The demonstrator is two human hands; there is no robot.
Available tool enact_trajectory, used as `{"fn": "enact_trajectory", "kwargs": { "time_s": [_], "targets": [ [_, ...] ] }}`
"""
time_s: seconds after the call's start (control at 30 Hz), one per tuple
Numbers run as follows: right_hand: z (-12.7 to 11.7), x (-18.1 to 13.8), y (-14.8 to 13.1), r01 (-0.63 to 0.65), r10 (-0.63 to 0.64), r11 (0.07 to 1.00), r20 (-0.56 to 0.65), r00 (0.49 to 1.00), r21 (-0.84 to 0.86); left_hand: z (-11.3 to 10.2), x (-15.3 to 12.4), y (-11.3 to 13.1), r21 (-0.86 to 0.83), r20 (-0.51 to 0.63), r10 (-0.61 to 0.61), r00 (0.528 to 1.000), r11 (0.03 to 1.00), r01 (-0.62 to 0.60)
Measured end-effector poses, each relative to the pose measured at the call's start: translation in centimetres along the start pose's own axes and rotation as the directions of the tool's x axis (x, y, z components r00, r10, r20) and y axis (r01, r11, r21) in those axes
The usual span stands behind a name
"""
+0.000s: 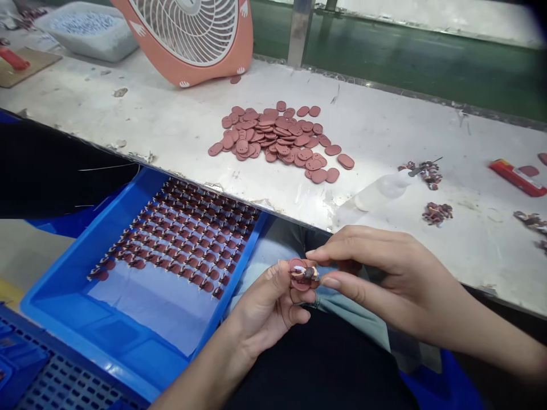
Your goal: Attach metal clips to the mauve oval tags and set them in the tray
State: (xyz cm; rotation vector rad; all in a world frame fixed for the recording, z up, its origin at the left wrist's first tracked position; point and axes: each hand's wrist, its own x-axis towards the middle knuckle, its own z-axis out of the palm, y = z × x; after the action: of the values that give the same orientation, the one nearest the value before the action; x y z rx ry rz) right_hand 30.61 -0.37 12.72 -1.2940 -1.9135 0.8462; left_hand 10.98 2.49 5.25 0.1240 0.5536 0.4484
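Above my lap, my left hand [273,302] pinches a small painted figurine [305,274] with a reddish-brown oval base [298,263] between thumb and fingers. My right hand [384,273] comes in from the right, thumb and index finger apart at the figurine's right end. Whether those fingertips touch it I cannot tell. To the left, a blue crate [123,336] holds rows of similar figurines on oval bases [188,233], laid on a pale sheet [149,302]. Loose oval bases [273,134] lie heaped on the worktable [179,125].
Small figure clusters [436,213] and a translucent bottle with a thin needle tip [380,191] lie right of the heap. Farther right is a red object [519,177]. An orange fan [192,34] and a white tub [89,31] stand behind. The table's front edge is worn.
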Motion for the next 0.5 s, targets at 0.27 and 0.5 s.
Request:
{"fn": "enact_trajectory", "kwargs": {
  "time_s": [0.27, 0.5],
  "targets": [
    [0.81, 0.25, -0.17, -0.034, 0.033, 0.999, 0.024, 0.999, 0.027, -0.40, -0.15, 0.41, 0.033, 0.035, 0.022, 0.999, 0.999, -0.024],
    [1.10, 0.41, -0.26, -0.011, 0.009, 0.998, 0.029, 1.000, 0.063, -0.24, -0.18, 0.42, 0.055, 0.017, 0.038, 0.999, 0.998, -0.039]
  ]
}}
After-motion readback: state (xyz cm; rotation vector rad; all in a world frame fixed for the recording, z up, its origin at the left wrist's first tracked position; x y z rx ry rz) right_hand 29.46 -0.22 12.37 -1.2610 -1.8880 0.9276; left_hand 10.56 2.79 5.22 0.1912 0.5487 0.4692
